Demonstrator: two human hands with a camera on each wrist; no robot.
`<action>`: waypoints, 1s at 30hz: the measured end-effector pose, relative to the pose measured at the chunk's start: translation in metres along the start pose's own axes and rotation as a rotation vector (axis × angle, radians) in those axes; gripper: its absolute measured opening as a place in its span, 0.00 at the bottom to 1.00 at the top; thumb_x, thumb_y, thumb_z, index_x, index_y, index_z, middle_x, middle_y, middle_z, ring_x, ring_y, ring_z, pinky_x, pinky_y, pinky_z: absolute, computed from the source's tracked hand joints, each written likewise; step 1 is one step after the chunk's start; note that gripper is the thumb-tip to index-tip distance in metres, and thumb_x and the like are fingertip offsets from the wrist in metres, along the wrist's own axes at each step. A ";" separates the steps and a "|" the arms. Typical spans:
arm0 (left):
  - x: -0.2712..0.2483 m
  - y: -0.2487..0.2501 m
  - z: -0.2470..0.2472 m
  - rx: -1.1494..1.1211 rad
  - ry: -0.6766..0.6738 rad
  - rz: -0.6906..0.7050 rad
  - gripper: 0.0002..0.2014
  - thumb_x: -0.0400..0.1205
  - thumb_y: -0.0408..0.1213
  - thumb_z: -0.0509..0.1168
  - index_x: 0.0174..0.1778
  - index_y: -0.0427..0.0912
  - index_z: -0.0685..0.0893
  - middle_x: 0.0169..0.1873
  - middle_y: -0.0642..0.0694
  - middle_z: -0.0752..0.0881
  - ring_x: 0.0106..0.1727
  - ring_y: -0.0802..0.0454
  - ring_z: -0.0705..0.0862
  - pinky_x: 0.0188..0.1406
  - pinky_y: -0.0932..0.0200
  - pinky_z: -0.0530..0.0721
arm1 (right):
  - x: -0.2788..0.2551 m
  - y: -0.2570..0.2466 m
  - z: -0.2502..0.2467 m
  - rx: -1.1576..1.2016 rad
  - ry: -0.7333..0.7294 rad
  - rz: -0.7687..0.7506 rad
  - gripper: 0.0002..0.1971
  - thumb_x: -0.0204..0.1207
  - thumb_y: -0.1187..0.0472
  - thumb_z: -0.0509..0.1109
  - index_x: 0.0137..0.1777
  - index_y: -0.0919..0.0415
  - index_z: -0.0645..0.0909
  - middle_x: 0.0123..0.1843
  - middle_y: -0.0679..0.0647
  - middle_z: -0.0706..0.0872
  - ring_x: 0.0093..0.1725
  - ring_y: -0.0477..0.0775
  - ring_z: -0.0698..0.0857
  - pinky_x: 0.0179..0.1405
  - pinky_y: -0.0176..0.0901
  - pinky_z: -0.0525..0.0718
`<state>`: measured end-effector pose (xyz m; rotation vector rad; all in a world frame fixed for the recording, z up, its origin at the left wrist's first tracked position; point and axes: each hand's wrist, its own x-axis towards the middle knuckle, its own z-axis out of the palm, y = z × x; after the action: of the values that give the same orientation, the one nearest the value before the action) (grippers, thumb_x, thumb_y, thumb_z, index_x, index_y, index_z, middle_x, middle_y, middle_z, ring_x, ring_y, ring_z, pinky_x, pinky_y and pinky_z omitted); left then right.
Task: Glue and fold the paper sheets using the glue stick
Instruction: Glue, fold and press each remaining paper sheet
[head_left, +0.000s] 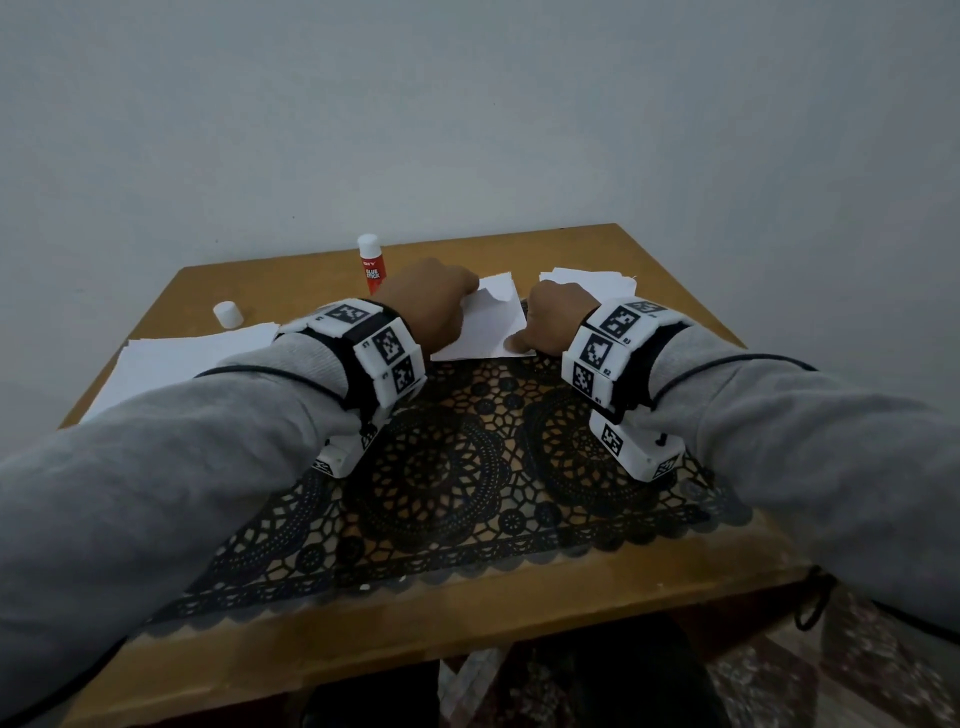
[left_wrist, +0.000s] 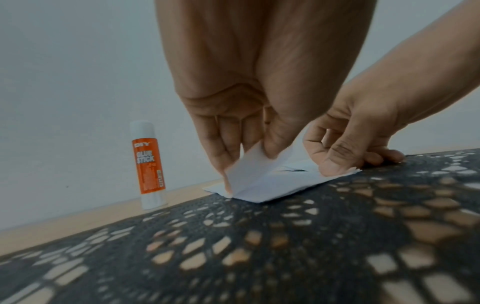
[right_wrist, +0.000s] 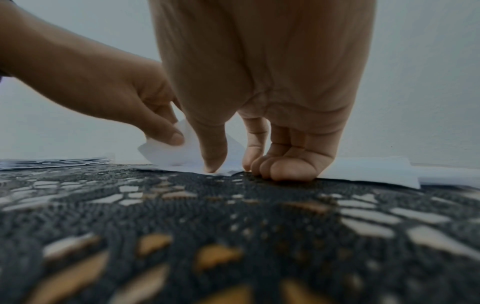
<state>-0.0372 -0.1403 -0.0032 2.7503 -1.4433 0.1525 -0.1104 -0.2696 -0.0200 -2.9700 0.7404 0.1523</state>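
Hands first: left hand pinches a lifted flap of the paper sheet, right hand curls down, thumb pinning the near edge. Sheet's mid-tabletop, glue stick uncapped behind-left. If that thumb slips, I'd guess the fold lands crooked and sticks that way.

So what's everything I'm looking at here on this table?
glue stick: one, orange-red with white ends, upright near the table's far edge, uncapped
cap: one, white, on the table's left side
small paper sheet: one, white, at the mat's far edge, a flap lifted
paper stack: one, white, left
paper pile: one, white, far right
lace mat: one, black, centre
table: one, wooden
sleeves: two, grey, with marker-covered wristbands
left hand: pinches the flap
right hand: fingers curled, thumb pressing the sheet down
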 end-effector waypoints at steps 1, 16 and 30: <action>-0.004 -0.002 -0.004 -0.006 0.029 0.003 0.09 0.81 0.29 0.58 0.52 0.38 0.81 0.46 0.38 0.84 0.51 0.39 0.82 0.39 0.51 0.77 | 0.000 0.000 -0.001 0.000 -0.004 -0.005 0.19 0.82 0.55 0.66 0.32 0.61 0.66 0.31 0.53 0.71 0.28 0.50 0.70 0.25 0.38 0.66; -0.141 -0.062 -0.017 -0.071 -0.121 0.191 0.19 0.73 0.20 0.62 0.52 0.45 0.86 0.51 0.49 0.86 0.53 0.52 0.83 0.56 0.51 0.81 | 0.000 0.008 0.002 0.118 0.019 -0.074 0.23 0.76 0.51 0.74 0.29 0.61 0.67 0.29 0.53 0.75 0.28 0.50 0.74 0.25 0.40 0.70; -0.144 -0.054 -0.009 -0.038 -0.232 0.218 0.20 0.70 0.20 0.60 0.51 0.47 0.81 0.53 0.49 0.84 0.57 0.49 0.81 0.57 0.49 0.81 | 0.002 0.008 0.006 0.128 0.015 -0.057 0.22 0.74 0.51 0.74 0.28 0.61 0.69 0.28 0.53 0.74 0.31 0.53 0.76 0.28 0.41 0.70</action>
<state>-0.0752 0.0089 -0.0077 2.6455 -1.7802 -0.1945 -0.1125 -0.2767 -0.0262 -2.8696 0.6409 0.0759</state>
